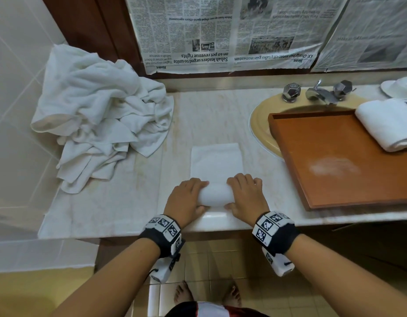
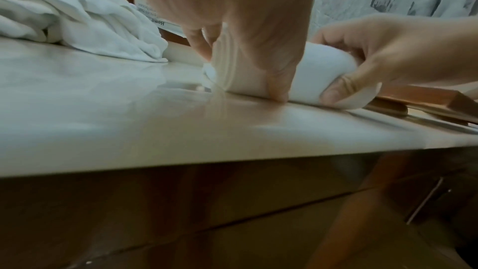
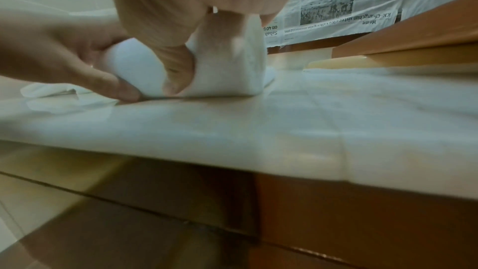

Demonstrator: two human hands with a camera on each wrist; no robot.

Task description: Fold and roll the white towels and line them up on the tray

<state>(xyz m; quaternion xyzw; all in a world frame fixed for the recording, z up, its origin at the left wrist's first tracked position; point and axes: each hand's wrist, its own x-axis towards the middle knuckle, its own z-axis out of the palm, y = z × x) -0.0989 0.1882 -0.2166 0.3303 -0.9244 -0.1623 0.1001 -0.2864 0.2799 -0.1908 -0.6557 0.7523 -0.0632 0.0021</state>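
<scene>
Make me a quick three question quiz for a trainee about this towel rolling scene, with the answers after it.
1. True or false: the tray already holds one rolled towel.
2. Which hands grip the half-rolled towel? A) left hand only B) right hand only C) both
3. Fill in: the pile of unfolded towels lies on the counter to the person's ____.

Key: 1 true. 2 C, one hand at each end of the roll. 3 left.
</scene>
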